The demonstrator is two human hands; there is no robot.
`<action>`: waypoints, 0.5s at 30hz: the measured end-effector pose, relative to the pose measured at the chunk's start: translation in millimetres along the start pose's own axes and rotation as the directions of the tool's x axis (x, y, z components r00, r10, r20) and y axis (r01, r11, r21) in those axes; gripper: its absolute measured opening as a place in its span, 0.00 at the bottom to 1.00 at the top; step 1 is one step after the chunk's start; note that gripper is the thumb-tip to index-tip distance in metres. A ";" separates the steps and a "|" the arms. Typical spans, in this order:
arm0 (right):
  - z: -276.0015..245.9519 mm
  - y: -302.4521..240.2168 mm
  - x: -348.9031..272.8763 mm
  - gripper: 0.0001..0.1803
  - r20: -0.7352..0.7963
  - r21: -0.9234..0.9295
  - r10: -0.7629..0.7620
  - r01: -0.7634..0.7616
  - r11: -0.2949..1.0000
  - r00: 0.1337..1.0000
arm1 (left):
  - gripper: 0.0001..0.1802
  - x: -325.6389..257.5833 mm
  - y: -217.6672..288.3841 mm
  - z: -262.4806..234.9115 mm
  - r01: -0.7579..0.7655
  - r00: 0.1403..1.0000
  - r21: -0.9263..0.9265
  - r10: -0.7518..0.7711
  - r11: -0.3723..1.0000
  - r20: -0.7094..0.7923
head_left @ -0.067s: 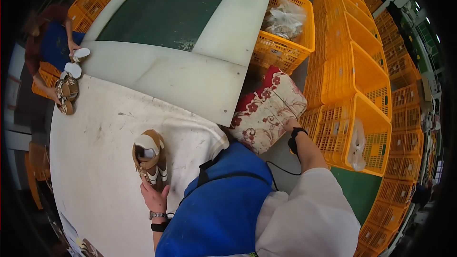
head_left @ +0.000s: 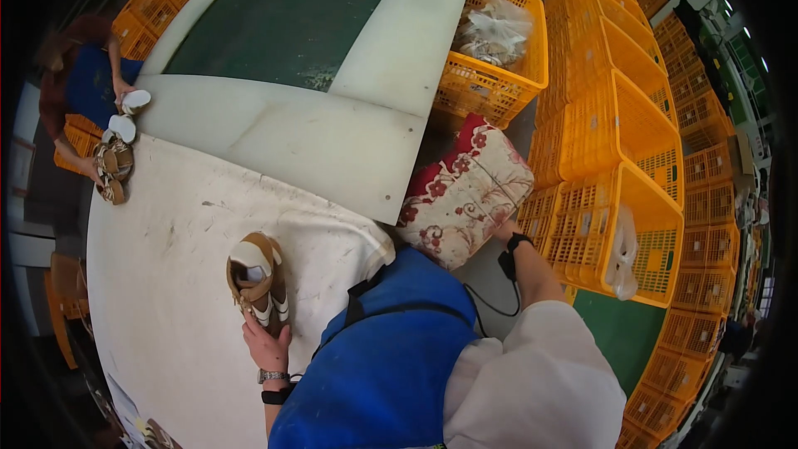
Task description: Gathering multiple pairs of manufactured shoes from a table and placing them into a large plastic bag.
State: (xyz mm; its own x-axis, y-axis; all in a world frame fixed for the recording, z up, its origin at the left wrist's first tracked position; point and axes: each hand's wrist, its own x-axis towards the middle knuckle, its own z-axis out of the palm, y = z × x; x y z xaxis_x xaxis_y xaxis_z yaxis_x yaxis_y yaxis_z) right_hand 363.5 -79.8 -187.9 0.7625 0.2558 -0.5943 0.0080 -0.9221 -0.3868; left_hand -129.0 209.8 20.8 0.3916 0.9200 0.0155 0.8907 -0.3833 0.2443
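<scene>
Near my waist on the white cloth-covered table (head_left: pixel 174 283), a pair of brown-and-white shoes (head_left: pixel 254 270) sits close together, white lining showing inside. My left hand (head_left: pixel 266 349) grips the end of the pair nearest me, fingers on one side and thumb on the other. To my right, a flower-patterned cushion (head_left: pixel 465 195) in cream and red lies tilted beside the table corner. My right hand (head_left: pixel 504 231) is at the cushion's near right edge, its fingers mostly hidden. A black strap with a cord circles that wrist.
Stacked orange crates (head_left: pixel 573 150) line the right side, with clear plastic bags in a near one. Another orange crate (head_left: pixel 490 75) beyond the cushion holds bagged items. At the far left, a co-worker (head_left: pixel 91 75) handles shoes. A black cord (head_left: pixel 486 308) hangs below my right wrist.
My right hand has lowered slightly along the cushion's edge and shows less. The whole view has shifted a little; the left hand stays on the shoes.
</scene>
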 end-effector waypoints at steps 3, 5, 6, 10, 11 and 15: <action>37.6 2.8 -10.3 0.44 0.583 0.118 0.273 -0.413 0.903 0.765 | 0.47 -8.9 -14.6 -6.6 0.110 0.990 0.037 -0.113 0.993 0.079; 63.0 29.2 -20.4 0.43 0.739 0.284 0.109 -0.454 0.845 0.665 | 0.45 5.7 -2.1 -4.7 0.049 0.995 -0.022 -0.046 0.999 0.084; 74.4 76.1 -8.1 0.41 0.787 0.366 0.075 -0.561 0.742 0.612 | 0.43 25.5 14.2 4.0 0.014 0.993 -0.060 -0.007 0.998 0.114; 77.2 18.7 -32.4 0.37 0.818 0.358 0.125 -0.667 0.653 0.561 | 0.40 18.6 17.0 -10.3 0.099 0.991 0.036 -0.102 0.994 0.087; 87.7 34.0 -24.9 0.37 0.815 0.393 0.148 -0.723 0.569 0.560 | 0.40 14.9 16.9 -11.3 0.143 0.987 0.049 -0.146 0.989 0.072; 100.8 31.7 -22.0 0.40 0.749 0.499 0.201 -0.738 0.455 0.631 | 0.43 4.0 15.0 -13.6 0.216 0.974 0.037 -0.218 0.976 0.061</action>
State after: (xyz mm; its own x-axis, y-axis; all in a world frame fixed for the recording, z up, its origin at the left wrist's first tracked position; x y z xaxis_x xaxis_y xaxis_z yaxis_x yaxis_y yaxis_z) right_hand 281.8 -85.3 -258.2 -0.0023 0.1933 -0.9811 -0.8817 -0.4633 -0.0892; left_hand -117.2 208.9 37.8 0.2014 0.9746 -0.0975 0.9621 -0.1782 0.2063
